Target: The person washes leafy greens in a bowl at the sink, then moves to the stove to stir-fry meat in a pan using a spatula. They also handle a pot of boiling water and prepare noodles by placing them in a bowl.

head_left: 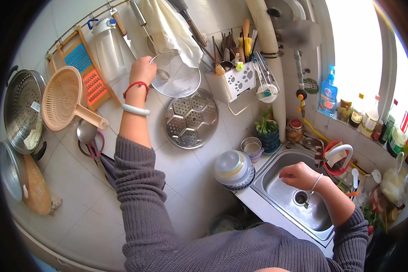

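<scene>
One wire skimmer (180,80), silvery, round and ringed, is at the far wall, left of centre. Its bowl faces the viewer; its handle join is unclear, long axis undetermined. Left hand (142,71): fingers curled at its left rim; clamping cannot be told. Nearer: one perforated steel disc (191,119). Right: one right hand (299,176), fingers loosely bent, contents unverifiable, above one sink (274,192).

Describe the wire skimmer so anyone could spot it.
Start at the tiled wall and find the raised left hand. Right beside that hand is the round wire skimmer. Its open spiral of thin wire sets it apart from the steamer plate below, sheet metal punched with holes.
</scene>
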Available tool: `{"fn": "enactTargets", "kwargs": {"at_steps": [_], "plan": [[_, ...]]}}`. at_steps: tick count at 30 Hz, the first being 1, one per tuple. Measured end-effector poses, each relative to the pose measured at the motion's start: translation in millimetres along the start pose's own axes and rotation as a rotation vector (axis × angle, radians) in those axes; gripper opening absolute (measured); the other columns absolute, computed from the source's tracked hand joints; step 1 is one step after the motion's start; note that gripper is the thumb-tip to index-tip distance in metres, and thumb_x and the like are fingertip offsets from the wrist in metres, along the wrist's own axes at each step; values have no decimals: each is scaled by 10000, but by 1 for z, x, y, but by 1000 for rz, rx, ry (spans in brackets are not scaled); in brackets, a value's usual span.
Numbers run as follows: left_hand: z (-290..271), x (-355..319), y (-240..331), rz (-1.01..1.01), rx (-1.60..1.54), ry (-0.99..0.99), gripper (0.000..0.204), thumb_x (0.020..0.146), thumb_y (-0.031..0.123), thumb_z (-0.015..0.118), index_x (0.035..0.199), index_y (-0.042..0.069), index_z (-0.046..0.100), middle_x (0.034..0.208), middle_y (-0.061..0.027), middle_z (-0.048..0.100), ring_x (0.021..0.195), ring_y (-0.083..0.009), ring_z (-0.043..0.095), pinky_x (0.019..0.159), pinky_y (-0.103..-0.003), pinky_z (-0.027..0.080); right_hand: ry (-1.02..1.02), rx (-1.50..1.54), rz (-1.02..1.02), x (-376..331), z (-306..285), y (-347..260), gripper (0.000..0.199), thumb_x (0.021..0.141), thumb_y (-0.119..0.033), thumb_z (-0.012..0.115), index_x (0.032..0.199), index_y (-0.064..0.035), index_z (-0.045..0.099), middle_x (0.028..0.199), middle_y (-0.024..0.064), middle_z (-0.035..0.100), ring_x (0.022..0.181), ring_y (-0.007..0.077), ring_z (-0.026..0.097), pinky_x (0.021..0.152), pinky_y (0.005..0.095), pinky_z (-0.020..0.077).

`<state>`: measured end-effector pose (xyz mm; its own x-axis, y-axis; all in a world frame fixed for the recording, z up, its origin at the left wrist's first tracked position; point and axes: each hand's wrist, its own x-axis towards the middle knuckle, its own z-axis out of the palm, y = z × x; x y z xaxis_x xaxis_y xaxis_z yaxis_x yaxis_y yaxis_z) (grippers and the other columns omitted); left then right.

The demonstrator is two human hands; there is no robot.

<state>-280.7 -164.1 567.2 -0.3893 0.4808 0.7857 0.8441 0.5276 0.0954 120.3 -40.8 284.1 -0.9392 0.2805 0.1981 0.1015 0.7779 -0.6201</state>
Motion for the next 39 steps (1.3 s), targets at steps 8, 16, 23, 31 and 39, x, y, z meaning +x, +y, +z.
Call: {"fn": "enactTargets", "kwargs": {"at_steps": [8, 16, 23, 31, 39], "plan": [[-59, -23, 31, 69, 16, 106, 224, 816, 192, 554, 965, 43, 632, 801, -172, 635, 739, -289, 623, 678, -361, 475, 52, 6, -130, 5, -2, -1, 149, 764, -123, 581, 850, -21, 646, 735, 161, 629, 696, 317, 617, 674, 359, 502], [-37, -98, 119, 688, -154, -137, 133, 804, 120, 570, 885, 24, 611, 785, -143, 606, 727, -306, 585, 656, -365, 462, 859, -846, -508, 24, -119, -114, 610, 643, 58, 614, 1220, -103, 495, 1311, 146, 417, 1215, 332, 400, 982, 402, 371], [26, -130, 180, 1162, -174, -129, 84, 780, 103, 556, 848, 95, 605, 758, -71, 563, 780, -262, 557, 650, -377, 472, 339, -1053, 357, -13, -174, -83, 288, 720, -278, 663, 906, -86, 557, 803, 122, 613, 797, 307, 587, 734, 411, 443], [89, -171, 299, 1450, -504, -12, 96, 723, 58, 544, 796, 86, 599, 801, -76, 557, 834, -253, 554, 655, -354, 489, 101, -74, 975, -158, -120, -109, 275, 846, -218, 549, 1023, -10, 514, 680, 81, 574, 569, 158, 553, 507, 311, 459], [18, -294, 398, 1517, -1443, -6, 404, 759, -25, 577, 1151, 71, 564, 1121, -123, 548, 1017, -286, 520, 868, -379, 419, 603, -159, 1579, -312, -64, -321, 492, 794, -255, 586, 1225, -80, 428, 797, 95, 596, 575, 174, 564, 505, 300, 468]]}}
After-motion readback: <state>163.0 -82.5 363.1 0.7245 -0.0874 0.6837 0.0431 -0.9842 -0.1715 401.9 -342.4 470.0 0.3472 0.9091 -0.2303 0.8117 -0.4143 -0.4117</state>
